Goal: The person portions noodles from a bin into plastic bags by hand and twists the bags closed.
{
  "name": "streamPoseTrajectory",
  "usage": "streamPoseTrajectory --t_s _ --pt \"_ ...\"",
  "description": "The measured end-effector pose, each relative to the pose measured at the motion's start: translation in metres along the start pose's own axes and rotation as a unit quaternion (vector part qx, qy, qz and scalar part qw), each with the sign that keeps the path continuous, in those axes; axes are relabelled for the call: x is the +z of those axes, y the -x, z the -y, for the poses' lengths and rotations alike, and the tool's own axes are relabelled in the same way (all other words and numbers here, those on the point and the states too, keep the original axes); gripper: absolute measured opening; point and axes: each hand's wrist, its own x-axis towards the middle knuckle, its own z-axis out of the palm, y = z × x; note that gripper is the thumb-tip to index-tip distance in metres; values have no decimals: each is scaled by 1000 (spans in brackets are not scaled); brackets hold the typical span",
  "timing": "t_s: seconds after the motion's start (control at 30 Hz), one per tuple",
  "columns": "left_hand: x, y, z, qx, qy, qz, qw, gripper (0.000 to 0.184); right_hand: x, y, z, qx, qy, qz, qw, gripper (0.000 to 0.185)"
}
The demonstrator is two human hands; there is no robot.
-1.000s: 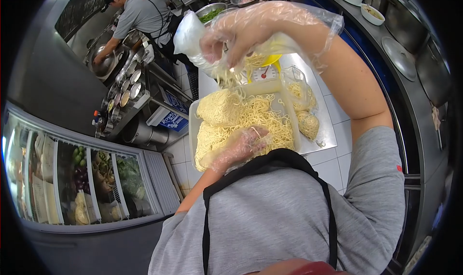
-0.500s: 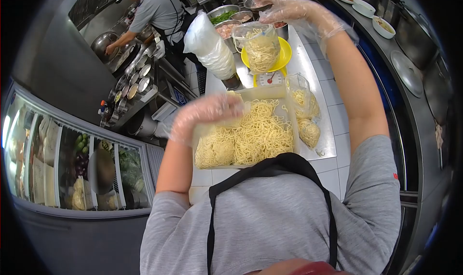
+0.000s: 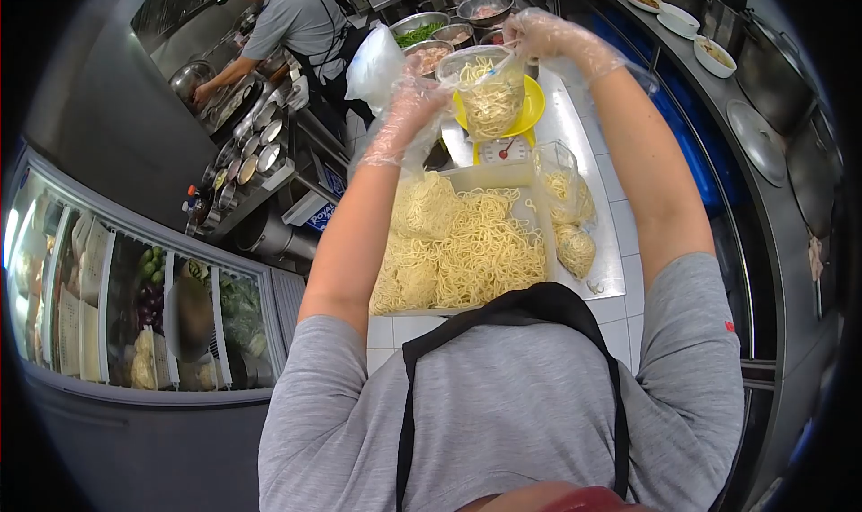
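Observation:
A clear bag of noodles (image 3: 492,103) stands on the yellow dish (image 3: 533,106) of a scale (image 3: 505,149). My left hand (image 3: 415,108), in a clear plastic glove, is closed at the left edge of the bag's mouth. On the opposite side my right hand (image 3: 539,38), gloved too, pinches the bag's upper right edge. Nearer to me, a plastic tub (image 3: 549,233) holds loose noodles (image 3: 489,247) and paler noodle blocks (image 3: 424,208). Two filled noodle bags (image 3: 573,233) lie right of the tub. Behind my left hand is a roll of plastic bags (image 3: 373,67).
A co-worker (image 3: 296,27) reaches into a pan at the upper left. Metal bowls with greens (image 3: 418,32) and meat (image 3: 429,56) stand beyond the scale. A glass-fronted fridge (image 3: 153,305) is at left; white dishes (image 3: 714,56) and pots line the right counter.
Both hands have left the noodle tub area and come to the bag on the scale. My left hand rose from the tub, and my right hand moved from above the scale to the bag's edge.

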Motion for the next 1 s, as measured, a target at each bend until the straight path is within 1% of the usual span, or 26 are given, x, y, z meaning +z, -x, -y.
streamPoseTrajectory --t_s 0.03,0.07,0.1,0.13,0.2,0.23,0.27,0.3,0.33,0.37,0.4,0.43,0.47,0.5,0.53,0.57,0.6,0.63,0.67,0.7,0.73,0.8,0.87,0.93,0.97,1.0 --pt "-6 -1 1 -31 85 20 996 58 -4 -6 1 14 -45 4 999 19" --pt "-11 -4 1 -33 85 21 996 58 -6 -10 3 28 -90 9 995 16" --pt "-22 -7 -11 2 51 11 999 53 -6 -11 2 -19 -116 -21 993 14" --pt "-33 -10 -24 38 16 1 999 49 -8 -11 9 -20 -116 -20 993 14" --pt "-43 -18 -46 41 -1 -2 999 47 -16 -8 39 -62 -121 -76 988 13" --pt "-45 -24 -56 66 -32 -8 997 48 -32 -1 58 -2 -174 15 985 25" --pt "-46 -28 -66 90 -64 -14 994 49 -33 -7 57 -3 -173 14 985 25" --pt "-45 -33 -70 147 -65 -21 987 48 -37 -15 59 -82 -123 -44 988 31" --pt "-45 -37 -73 148 -65 -21 987 48 -38 -19 59 -160 -73 -100 979 38" --pt "-46 -42 -77 161 -40 -16 986 46 -42 -18 55 -146 -192 -54 969 31" --pt "-46 -46 -78 175 -15 -10 984 44 -39 -17 52 -146 -192 -54 969 31" --pt "-45 -45 -80 166 36 -36 985 38 -36 -14 49 -147 -268 -102 947 27" --pt "-46 -46 -77 166 37 -35 985 38 -32 -11 46 -147 -342 -148 916 24" --pt "-47 -49 -68 188 -8 -23 982 36 -27 -7 43 -130 -375 -161 904 18" --pt "-49 -49 -64 210 -52 -10 976 35 -15 -2 34 -128 -376 -162 903 18" --pt "-49 -45 -59 160 -120 50 979 33 -3 4 26 -50 -224 -178 957 39" --pt "-43 -45 -49 161 -119 51 978 33 5 10 22 31 -65 -187 980 60" --pt "-33 -43 -35 125 -67 81 987 35 -4 30 32 60 -27 -72 995 102" --pt "-24 -43 -22 88 -13 109 990 36 15 36 21 41 -92 -59 993 111" --pt "-17 -41 -18 17 13 153 988 40 24 44 21 59 -69 -39 995 112" --pt "-14 -34 -26 15 14 154 988 40 35 53 22 78 -48 -17 996 114" --pt "-10 -25 -38 -61 78 196 976 42 55 63 19 88 -67 -35 993 109" --pt "3 -28 -24 -61 109 188 974 41 65 72 14 97 -88 -51 990 104" --pt "9 -35 -19 -55 142 181 972 40 65 80 8 105 -94 -89 986 82" --pt "12 -37 -16 -44 185 155 969 40 64 85 5 107 -93 -87 986 82" --pt "11 -36 -19 -33 228 127 965 40 60 88 2 160 -114 -37 980 71"
